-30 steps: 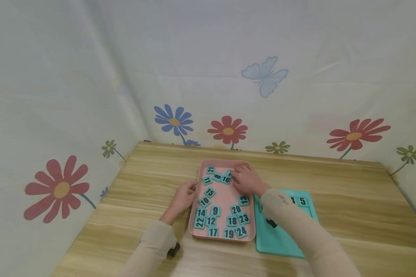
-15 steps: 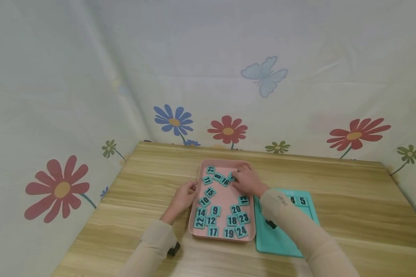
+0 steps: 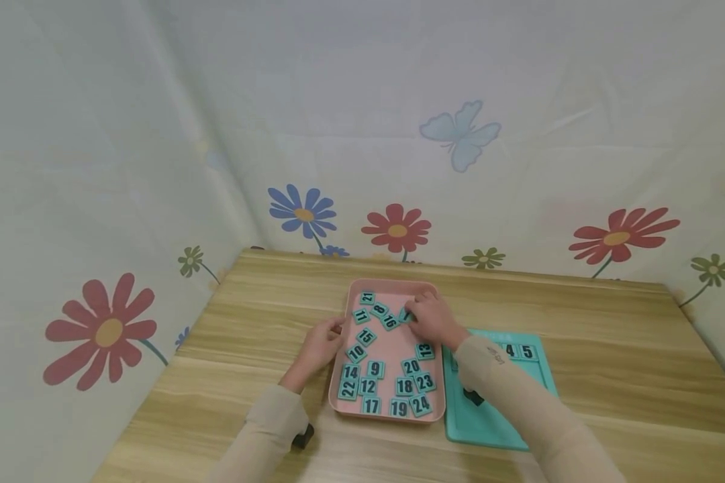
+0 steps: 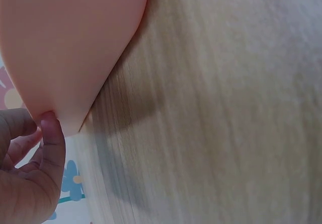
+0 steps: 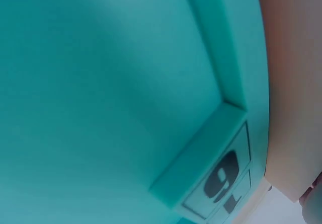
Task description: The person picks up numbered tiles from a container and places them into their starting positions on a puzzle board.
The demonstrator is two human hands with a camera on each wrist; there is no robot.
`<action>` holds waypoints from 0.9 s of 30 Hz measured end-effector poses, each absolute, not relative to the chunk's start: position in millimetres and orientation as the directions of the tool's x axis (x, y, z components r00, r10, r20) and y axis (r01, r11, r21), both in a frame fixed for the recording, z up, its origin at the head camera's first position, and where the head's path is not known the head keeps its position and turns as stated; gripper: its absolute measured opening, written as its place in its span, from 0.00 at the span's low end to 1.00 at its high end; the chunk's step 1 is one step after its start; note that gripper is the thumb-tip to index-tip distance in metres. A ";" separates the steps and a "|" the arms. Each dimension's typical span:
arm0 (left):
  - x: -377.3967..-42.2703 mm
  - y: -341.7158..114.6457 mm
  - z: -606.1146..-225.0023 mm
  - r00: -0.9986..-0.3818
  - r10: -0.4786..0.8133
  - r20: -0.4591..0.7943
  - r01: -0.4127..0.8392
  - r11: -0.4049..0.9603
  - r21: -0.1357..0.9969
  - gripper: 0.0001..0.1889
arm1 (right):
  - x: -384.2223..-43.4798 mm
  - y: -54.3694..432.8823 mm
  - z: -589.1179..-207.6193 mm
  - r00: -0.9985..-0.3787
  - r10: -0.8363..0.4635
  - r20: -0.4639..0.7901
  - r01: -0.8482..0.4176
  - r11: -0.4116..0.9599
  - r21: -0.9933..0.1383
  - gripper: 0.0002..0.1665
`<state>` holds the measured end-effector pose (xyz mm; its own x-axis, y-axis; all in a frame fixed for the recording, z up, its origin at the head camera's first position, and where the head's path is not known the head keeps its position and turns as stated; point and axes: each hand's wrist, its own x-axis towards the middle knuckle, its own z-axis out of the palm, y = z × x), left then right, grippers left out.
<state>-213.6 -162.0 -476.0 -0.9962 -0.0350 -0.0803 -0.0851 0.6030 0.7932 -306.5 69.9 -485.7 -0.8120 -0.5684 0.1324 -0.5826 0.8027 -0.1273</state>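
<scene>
A pink tray (image 3: 393,345) holds several teal number tiles, among them 16 (image 3: 389,322), 8 (image 3: 378,309) and 15 (image 3: 366,336). At its left side, my left hand (image 3: 322,345) pinches the rim; the left wrist view shows the thumb and fingers (image 4: 52,133) meeting at the tray's edge (image 4: 75,58). Inside the far right part, my right hand (image 3: 431,318) has its fingertips on a number tile (image 3: 405,314), whose numeral is partly covered. In the right wrist view only a bit of that hand (image 5: 314,204) shows, at the lower right edge.
A teal board (image 3: 489,426) lies right of the tray, under my right forearm. Tiles 4 (image 3: 510,350) and 5 (image 3: 527,351) sit in its top row; the forearm hides part of it. Both rest on a wooden table (image 3: 266,302), with flowered cloth walls behind and left.
My right hand has drawn the partly covered tile slightly toward me and right, away from tile 16. Tile 16 has slid a little left and nearer. The left hand stays put.
</scene>
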 end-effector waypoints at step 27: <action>-216.3 -162.1 -480.7 -0.996 -0.041 -0.074 -0.084 0.608 0.790 0.21 | -262.7 150.5 -425.3 -0.765 -0.617 0.182 -0.635 0.677 -0.373 0.15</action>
<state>-216.3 -162.1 -480.7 -0.9964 -0.0408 -0.0741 -0.0836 0.6075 0.7899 -262.7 150.5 -425.3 -0.7654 -0.6172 0.1823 -0.6347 0.6770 -0.3726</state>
